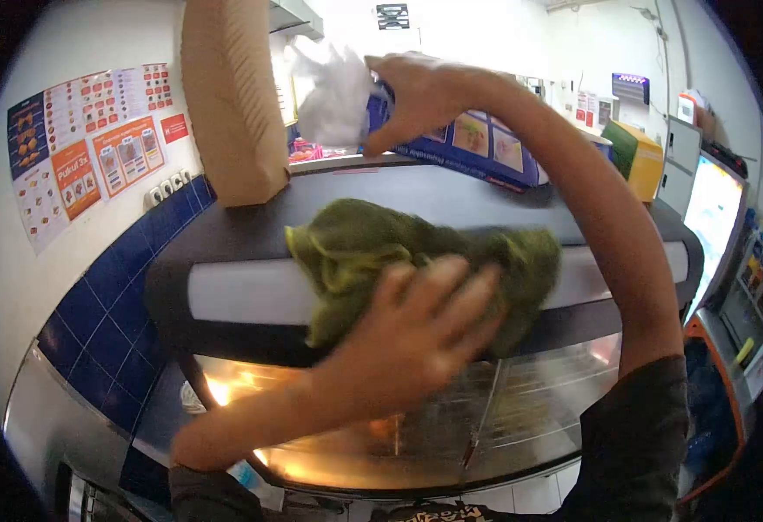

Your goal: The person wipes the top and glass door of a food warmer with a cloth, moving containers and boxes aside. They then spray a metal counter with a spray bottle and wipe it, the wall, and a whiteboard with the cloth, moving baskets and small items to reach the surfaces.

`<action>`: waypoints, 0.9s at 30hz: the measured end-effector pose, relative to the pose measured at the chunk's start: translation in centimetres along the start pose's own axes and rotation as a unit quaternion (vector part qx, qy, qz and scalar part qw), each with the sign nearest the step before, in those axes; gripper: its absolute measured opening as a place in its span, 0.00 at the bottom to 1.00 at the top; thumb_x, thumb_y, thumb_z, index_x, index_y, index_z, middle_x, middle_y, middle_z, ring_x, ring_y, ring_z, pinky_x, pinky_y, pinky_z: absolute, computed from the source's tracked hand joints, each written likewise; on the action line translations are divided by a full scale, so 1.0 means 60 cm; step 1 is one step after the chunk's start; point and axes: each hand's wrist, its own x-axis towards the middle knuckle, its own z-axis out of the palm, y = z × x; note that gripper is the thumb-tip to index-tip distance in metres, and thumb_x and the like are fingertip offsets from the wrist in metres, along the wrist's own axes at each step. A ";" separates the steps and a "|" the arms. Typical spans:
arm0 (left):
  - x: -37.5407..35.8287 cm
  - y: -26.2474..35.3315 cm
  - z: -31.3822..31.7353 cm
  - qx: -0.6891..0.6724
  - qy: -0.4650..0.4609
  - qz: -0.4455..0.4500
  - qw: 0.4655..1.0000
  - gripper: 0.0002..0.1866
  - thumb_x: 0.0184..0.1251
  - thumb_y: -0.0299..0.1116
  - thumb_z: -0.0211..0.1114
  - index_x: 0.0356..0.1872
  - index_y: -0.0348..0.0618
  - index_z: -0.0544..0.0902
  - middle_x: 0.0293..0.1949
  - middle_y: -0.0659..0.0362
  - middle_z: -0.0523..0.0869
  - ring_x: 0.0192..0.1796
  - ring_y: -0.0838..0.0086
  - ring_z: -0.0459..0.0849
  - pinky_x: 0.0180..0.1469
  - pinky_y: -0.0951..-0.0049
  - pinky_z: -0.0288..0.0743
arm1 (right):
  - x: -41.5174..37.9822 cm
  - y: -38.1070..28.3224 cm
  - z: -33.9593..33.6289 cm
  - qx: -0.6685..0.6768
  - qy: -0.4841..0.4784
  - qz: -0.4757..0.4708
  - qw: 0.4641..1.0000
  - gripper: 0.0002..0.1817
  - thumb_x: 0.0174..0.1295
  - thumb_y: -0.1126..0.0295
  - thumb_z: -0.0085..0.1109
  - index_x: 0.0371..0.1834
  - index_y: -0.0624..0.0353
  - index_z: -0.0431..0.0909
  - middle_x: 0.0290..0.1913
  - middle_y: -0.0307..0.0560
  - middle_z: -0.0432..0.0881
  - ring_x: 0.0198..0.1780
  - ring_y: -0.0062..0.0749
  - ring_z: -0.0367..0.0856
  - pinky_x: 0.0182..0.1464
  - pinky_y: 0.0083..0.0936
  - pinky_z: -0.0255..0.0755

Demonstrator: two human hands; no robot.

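Note:
A green cloth (364,230) with a yellow edge lies bunched over the top front edge of the glass-fronted display warmer (259,300). My left hand (416,335), blurred by motion, is over the front of the cloth with its fingers spread. Higher up, my right hand (425,96) reaches across with thumb and fingers apart. Just left of its fingertips is a crumpled white plastic bag (333,96), also blurred. A blue box with food pictures (477,143) rests on the warmer top behind my right hand, which partly covers it.
A tall brown cardboard piece (233,104) stands at the warmer's left rear. Toward the right rear is a yellow and green box (638,161). Menu posters (94,148) and sockets (168,184) are on the left wall. A lit cooler (716,217) stands at right.

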 end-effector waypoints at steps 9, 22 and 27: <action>-0.150 -0.039 -0.087 0.216 0.099 -0.082 0.968 0.14 0.59 0.38 0.63 0.45 0.50 0.86 0.57 0.55 0.82 0.58 0.59 0.77 0.53 0.60 0.69 | 0.076 -0.003 0.096 0.004 -0.207 -0.093 0.974 0.33 0.42 0.52 0.75 0.49 0.61 0.80 0.45 0.56 0.85 0.46 0.43 0.84 0.53 0.35 0.75; -0.212 -0.082 -0.069 0.161 0.146 -0.179 0.960 0.23 0.47 0.24 0.57 0.48 0.45 0.87 0.51 0.51 0.83 0.52 0.54 0.79 0.54 0.57 0.74 | 0.048 -0.068 0.087 0.083 -0.147 -0.055 0.984 0.45 0.41 0.42 0.74 0.58 0.65 0.74 0.51 0.60 0.82 0.49 0.45 0.82 0.53 0.35 0.75; -0.208 -0.080 -0.066 0.154 0.148 -0.183 0.960 0.22 0.50 0.27 0.57 0.49 0.46 0.87 0.51 0.51 0.83 0.52 0.56 0.80 0.53 0.57 0.72 | 0.077 -0.045 0.101 0.052 -0.258 0.158 0.952 0.56 0.41 0.24 0.59 0.65 0.61 0.71 0.57 0.64 0.78 0.56 0.51 0.80 0.52 0.51 0.77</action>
